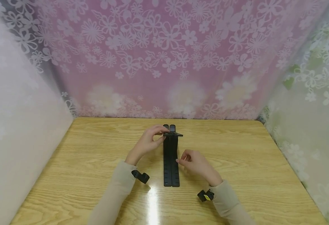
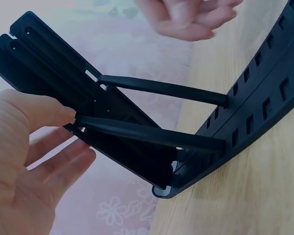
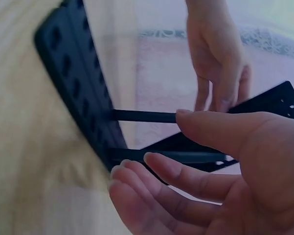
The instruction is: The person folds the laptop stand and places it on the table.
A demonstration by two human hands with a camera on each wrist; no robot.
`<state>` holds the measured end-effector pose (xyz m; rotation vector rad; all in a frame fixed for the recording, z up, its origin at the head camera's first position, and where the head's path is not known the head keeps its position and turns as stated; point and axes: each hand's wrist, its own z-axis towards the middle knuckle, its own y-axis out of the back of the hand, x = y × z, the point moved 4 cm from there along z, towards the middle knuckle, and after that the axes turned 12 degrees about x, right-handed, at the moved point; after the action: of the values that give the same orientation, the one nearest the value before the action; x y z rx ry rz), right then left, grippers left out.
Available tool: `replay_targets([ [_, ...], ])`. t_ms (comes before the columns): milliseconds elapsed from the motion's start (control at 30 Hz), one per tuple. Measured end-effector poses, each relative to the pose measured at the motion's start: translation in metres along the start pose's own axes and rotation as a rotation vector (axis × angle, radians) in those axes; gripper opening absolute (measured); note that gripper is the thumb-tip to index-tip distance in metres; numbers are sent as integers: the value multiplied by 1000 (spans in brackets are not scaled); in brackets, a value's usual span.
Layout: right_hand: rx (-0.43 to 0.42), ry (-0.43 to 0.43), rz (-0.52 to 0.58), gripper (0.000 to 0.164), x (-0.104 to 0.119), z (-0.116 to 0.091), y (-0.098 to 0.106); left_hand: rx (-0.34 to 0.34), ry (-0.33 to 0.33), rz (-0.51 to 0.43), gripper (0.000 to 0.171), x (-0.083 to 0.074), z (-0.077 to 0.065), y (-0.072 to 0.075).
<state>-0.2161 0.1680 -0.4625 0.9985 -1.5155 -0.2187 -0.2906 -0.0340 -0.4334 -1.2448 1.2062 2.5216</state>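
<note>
A black folding stand stands opened out on the table, its slotted base running toward me. From the far end the hinged panel tilts up, with two thin support legs reaching from it to the base slots. My left hand pinches the panel's edge where a leg joins it, thumb on the underside and fingers behind. On the stand's right side, my right hand hovers with loosely bent fingers. In the left wrist view it is apart from the legs, nothing held.
The wooden table extends around the stand. A pink flowered curtain hangs behind its far edge, with pale sheets at the sides. Small black cameras are strapped to both wrists.
</note>
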Motion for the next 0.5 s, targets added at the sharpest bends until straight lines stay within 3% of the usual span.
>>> replay_targets([
  [233,-125,70,-14,14,11,3,22,-95,-32,-12,29,-3,-8,0],
  [367,-168,68,-3,17,18,5,33,-130,-36,-30,29,-3,-14,-1],
  [500,-199,73,5,21,23,9,43,-160,-6,-64,30,-2,-19,-1],
])
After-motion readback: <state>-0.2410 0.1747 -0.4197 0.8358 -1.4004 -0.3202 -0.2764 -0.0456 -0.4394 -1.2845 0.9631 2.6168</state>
